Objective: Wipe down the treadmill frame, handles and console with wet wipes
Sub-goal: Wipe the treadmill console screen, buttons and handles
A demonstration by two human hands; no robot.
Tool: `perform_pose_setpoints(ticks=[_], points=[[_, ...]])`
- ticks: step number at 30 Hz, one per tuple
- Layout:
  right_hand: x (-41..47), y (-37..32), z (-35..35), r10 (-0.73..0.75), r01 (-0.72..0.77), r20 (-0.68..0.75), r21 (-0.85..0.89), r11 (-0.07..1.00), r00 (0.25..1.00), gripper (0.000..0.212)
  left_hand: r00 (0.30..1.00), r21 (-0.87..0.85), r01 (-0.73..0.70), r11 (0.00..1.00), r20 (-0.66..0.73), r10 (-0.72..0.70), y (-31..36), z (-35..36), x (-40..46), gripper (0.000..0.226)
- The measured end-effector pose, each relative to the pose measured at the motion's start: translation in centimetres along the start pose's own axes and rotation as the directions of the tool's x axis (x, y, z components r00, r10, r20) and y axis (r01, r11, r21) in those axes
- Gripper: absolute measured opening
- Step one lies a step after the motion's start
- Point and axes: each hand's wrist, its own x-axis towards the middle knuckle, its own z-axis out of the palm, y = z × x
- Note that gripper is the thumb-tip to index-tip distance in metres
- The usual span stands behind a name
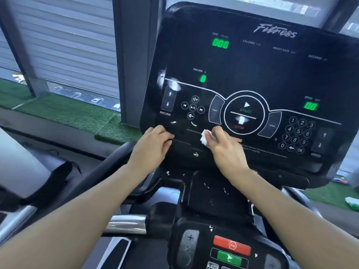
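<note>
The black treadmill console [252, 74] fills the upper right, with lit green digits and a round START/STOP pad. My right hand [226, 148] presses a crumpled white wet wipe [205, 138] against the console's lower edge, just left of the STOP pad. My left hand [150, 145] rests flat on the console's lower left corner, below the INCLINE buttons, fingers together and holding nothing. Below lie a lower control panel [231, 247] with a red stop button and a green button, and a chrome handle bar [126, 223] to its left.
A grey pillar [134, 55] and slatted windows stand behind the console on the left, above a strip of green artificial turf [64, 111]. A dark bag [58, 175] lies at the left. A green and white packet [352, 202] lies on the turf at the far right.
</note>
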Motion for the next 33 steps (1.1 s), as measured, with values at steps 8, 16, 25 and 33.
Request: perform_pose_setpoints(ticks=[8,16,25,33], points=[[5.3,-2.5,0.0,-0.037,0.031,-0.155,-0.045,0.999,0.987,0.028,1.000,0.039,0.023,0.999,-0.023,-0.022,0.6,0.2,-0.5,0.023],[0.8,-0.2,1.3,-0.102,0.101,-0.191,-0.015,0.995,0.976,0.033,0.998,0.017,0.047,0.999,-0.041,-0.047,0.8,0.4,-0.8,0.024],[4.4,-2.2,1.5,-0.101,0.107,-0.244,0.012,0.994,0.965,0.038,0.997,0.035,0.059,0.998,-0.041,-0.058,1.1,0.3,-0.9,0.024],[3.1,-1.1,1.7,-0.128,0.143,-0.259,0.040,0.989,0.957,0.027,0.997,0.030,0.063,0.998,-0.051,-0.062,1.1,0.6,-0.9,0.024]])
